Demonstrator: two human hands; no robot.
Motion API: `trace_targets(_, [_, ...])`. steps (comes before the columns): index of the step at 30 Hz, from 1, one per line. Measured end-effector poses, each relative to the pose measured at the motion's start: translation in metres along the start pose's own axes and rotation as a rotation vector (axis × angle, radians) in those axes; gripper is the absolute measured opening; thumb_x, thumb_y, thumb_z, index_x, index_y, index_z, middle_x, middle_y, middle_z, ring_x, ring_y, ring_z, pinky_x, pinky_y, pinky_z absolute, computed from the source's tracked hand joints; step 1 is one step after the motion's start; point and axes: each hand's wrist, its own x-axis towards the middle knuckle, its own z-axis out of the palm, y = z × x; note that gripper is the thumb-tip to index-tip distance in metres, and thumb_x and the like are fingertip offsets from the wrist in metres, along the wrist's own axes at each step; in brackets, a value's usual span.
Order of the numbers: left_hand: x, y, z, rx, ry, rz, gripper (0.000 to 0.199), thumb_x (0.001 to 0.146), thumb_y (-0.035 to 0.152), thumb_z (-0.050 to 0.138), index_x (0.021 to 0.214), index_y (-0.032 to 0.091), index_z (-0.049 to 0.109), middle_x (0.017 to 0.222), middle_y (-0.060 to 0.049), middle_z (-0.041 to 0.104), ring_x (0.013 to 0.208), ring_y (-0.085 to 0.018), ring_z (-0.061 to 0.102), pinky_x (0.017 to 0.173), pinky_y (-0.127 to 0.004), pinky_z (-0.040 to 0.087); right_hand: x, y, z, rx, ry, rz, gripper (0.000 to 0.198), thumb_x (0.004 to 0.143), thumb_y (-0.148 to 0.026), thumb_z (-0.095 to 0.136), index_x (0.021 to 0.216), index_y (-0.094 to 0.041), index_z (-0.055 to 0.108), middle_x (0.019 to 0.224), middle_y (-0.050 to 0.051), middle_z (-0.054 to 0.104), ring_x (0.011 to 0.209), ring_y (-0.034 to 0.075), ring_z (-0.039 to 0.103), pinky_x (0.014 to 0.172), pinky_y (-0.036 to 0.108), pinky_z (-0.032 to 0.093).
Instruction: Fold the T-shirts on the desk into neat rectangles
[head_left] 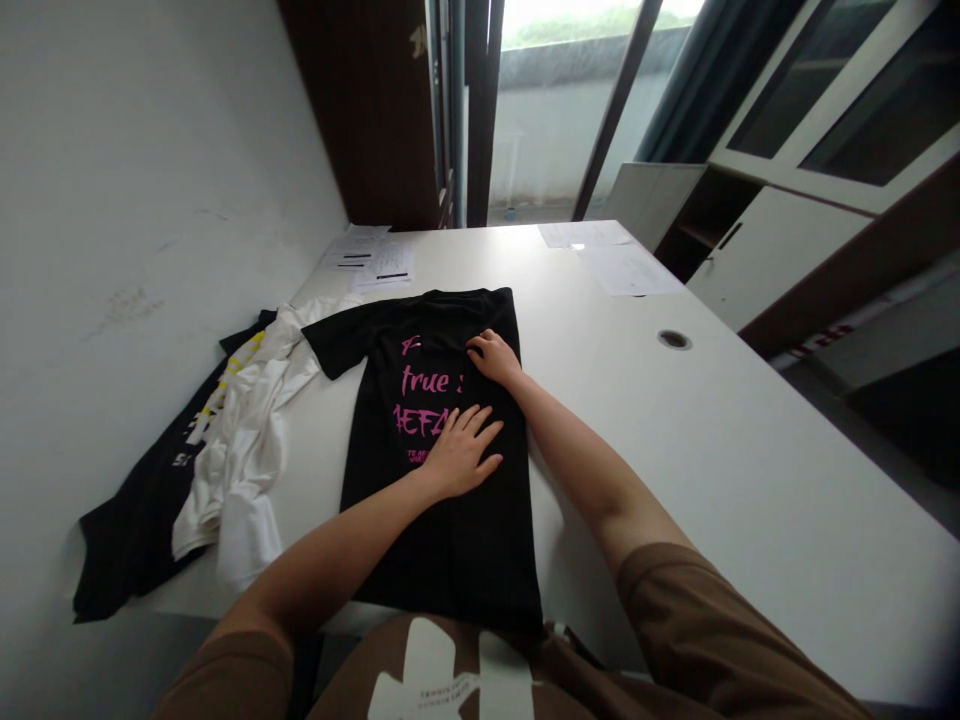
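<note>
Black T-shirt (480,540) on white table (750,450), left hand (461,455) spread flat on it, right hand (495,357) curled at its far right, whether gripping cannot tell, white garment (247,410) left.

- a white table (660,480) is stretching from the near edge toward the window; a round cable hole (674,340) is sitting in its right part;
- printed sheets (386,265) are lying at its far left corner, overlapping; more papers (630,270) are resting at the far right;
- a crumpled white garment (251,430) is lying on the left, partly covering a dark garment with yellow lettering (142,520);
- a pale wall (150,130) is rising on the left, showing smudges; a dark brown panel (375,120) is standing beyond it;
- a dark-framed window (551,130) is letting in daylight; a dark curtain (694,90) is hanging beside it;
- a white cabinet (791,250) is standing on the right, its upper doors showing dark panes.
</note>
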Motion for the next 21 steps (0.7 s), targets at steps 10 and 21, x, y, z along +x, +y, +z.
trace_targets(10, [0.004,-0.009,-0.009,-0.014,-0.026,-0.006,0.059,0.105,0.047,0.053,0.161,0.026,0.049,0.175,-0.008,0.038,0.165,-0.031,0.029,0.137,-0.059,0.022,0.000,0.002,0.002,-0.004,0.018,-0.010,0.027,0.104,-0.030,0.063,0.126,-0.024,0.078,0.122,0.010,0.064,0.119,0.025,0.063,0.111,0.037,0.049])
trace_targets(21, [0.019,-0.094,-0.015,0.053,0.137,-0.244,0.057,0.106,0.046,0.052,0.157,0.022,0.054,0.171,-0.011,0.044,0.161,-0.032,0.035,0.135,-0.058,0.025,0.002,0.005,0.005,0.001,0.022,-0.028,0.027,0.105,-0.031,0.064,0.125,-0.023,0.078,0.123,0.010,0.064,0.118,0.025,0.063,0.109,0.036,0.049])
